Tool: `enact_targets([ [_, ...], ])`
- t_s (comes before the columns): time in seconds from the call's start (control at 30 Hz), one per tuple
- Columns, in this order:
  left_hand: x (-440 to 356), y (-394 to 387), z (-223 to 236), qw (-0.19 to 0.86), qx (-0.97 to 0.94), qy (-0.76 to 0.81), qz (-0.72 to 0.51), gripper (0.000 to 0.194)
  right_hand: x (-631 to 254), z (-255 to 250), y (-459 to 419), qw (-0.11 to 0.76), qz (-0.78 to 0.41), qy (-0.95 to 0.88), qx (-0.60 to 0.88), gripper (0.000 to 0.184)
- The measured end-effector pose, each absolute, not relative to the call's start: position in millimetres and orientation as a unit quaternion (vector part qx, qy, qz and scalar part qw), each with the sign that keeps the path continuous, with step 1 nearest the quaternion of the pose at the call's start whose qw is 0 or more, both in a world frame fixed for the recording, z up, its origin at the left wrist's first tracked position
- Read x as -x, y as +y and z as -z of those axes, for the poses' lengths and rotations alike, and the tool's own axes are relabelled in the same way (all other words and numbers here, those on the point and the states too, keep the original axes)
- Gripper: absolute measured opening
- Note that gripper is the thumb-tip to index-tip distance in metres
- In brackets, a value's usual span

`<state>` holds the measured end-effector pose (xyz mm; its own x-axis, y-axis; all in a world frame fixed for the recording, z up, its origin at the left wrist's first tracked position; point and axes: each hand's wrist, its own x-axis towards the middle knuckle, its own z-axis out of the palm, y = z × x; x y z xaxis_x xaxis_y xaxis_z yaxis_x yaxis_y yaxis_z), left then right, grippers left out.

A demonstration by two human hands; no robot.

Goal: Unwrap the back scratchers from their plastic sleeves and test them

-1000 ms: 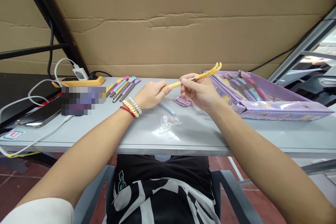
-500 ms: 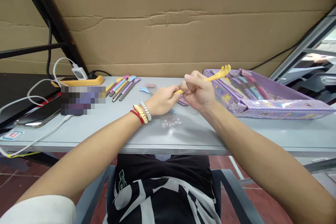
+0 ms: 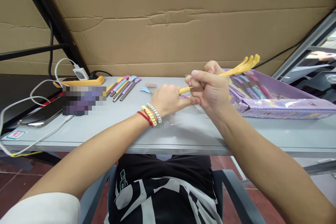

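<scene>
A yellow back scratcher [image 3: 244, 66] with a hand-shaped head slants across both hands, a bit of its metal shaft showing between them. My left hand [image 3: 168, 99] is closed around the yellow handle end. Its thumb reaches toward the other hand. My right hand [image 3: 212, 89] is closed around the shaft below the claw head, which sticks out to the upper right. Beneath my hands lies clear plastic wrapping [image 3: 173, 120]. Just behind the left hand, a light blue claw head [image 3: 145, 90] of another back scratcher shows; the rest of it is hidden.
Several colourful back scratchers [image 3: 124, 87] lie together at the left back. A purple display box [image 3: 283, 108] with wrapped items stands on the right. To the left are a phone [image 3: 43, 113], white cables and a yellow power strip [image 3: 91, 81]. Cardboard [image 3: 168, 42] walls the back.
Both hands have shifted right, the right hand further. The back scratcher's claw head has moved right and up, and a metal section now shows between the hands.
</scene>
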<state>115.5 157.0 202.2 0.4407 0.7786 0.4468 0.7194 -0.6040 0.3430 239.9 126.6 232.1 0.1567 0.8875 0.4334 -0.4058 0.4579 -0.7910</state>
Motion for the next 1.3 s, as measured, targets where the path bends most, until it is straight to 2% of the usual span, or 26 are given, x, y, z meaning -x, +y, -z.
enact_targets([
  [0.17,-108.0,160.4,-219.0,0.074,-0.859,0.435,-0.261,0.066,-247.7,-237.8,132.3,0.770,-0.418,-0.440,0.199,0.053],
  [0.33,-86.9,164.4,-233.4,0.144,-0.875,0.427,-0.180,0.068,-263.2,-246.1,131.1,0.781,-0.424,-0.431,0.157,0.056],
  [0.47,-61.2,177.1,-233.2,0.192,-0.875,0.403,-0.189,0.055,-282.4,-251.3,129.5,0.792,-0.436,-0.401,0.151,0.052],
  [0.57,-36.6,197.5,-231.8,0.130,-0.857,0.455,-0.205,0.035,-298.3,-253.6,129.1,0.818,-0.437,-0.355,0.121,0.039],
  [0.63,-18.2,212.2,-232.1,0.071,-0.771,0.581,-0.250,0.019,-303.5,-253.7,129.4,0.810,-0.463,-0.340,0.118,0.029],
  [0.73,9.8,229.7,-232.4,0.044,-0.699,0.666,-0.258,0.025,-297.7,-252.0,130.8,0.771,-0.513,-0.348,0.147,0.023],
  [0.87,40.6,245.4,-224.7,-0.002,-0.604,0.769,-0.210,0.036,-280.2,-249.3,133.4,0.722,-0.557,-0.360,0.196,0.033],
  [1.0,53.4,259.6,-210.6,-0.036,-0.581,0.789,-0.197,0.037,-274.8,-246.9,137.1,0.698,-0.561,-0.378,0.233,0.044],
  [1.17,52.0,269.2,-203.1,-0.018,-0.595,0.791,-0.140,0.039,-275.6,-244.2,140.9,0.696,-0.532,-0.408,0.258,0.056],
  [1.3,49.7,268.9,-203.6,-0.002,-0.607,0.781,-0.147,0.041,-273.6,-242.9,136.8,0.689,-0.514,-0.447,0.248,0.065],
])
